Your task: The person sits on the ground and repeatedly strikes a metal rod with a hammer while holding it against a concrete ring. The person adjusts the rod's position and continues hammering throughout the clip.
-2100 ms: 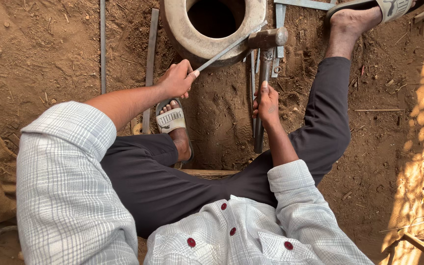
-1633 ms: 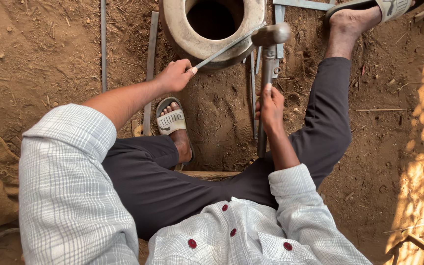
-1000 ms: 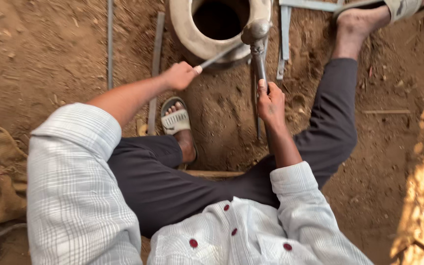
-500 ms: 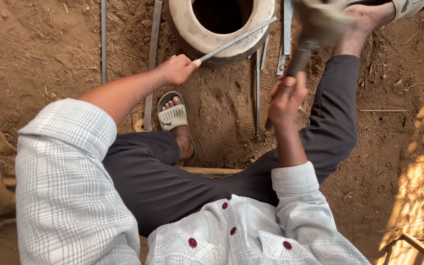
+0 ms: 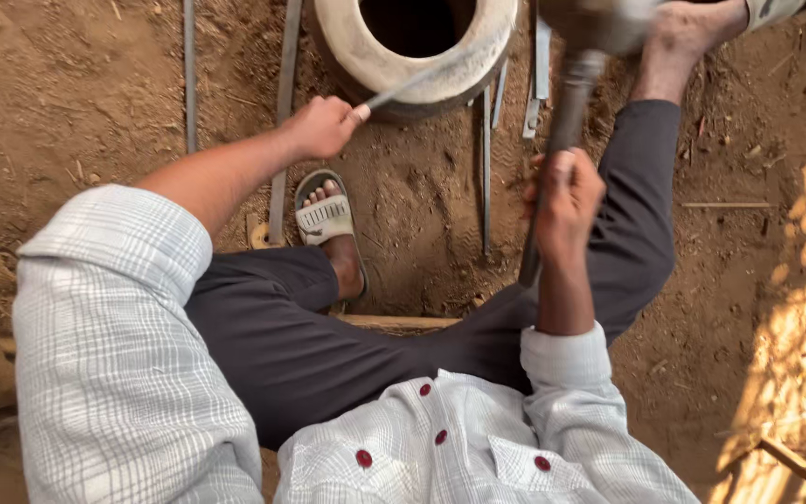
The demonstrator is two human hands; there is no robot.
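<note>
The hammer (image 5: 566,112) has swung up from the ring's rim, its head now blurred above the right hand (image 5: 563,191), which is clamped on the handle: a fresh blow is likely loading; the left hand (image 5: 322,126) stays closed on the thin rod (image 5: 412,84), whose tip lies across the pale ring (image 5: 403,65) ahead; flat metal strips (image 5: 485,159) lie between the hands, a sandalled foot (image 5: 326,217) just below the left.

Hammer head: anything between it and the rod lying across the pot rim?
Nothing visible. The right hand holds the hammer raised, its head blurred, beside the pot. The left hand holds the thin rod across the rim. Only open air shows between hammer and rod.
</note>
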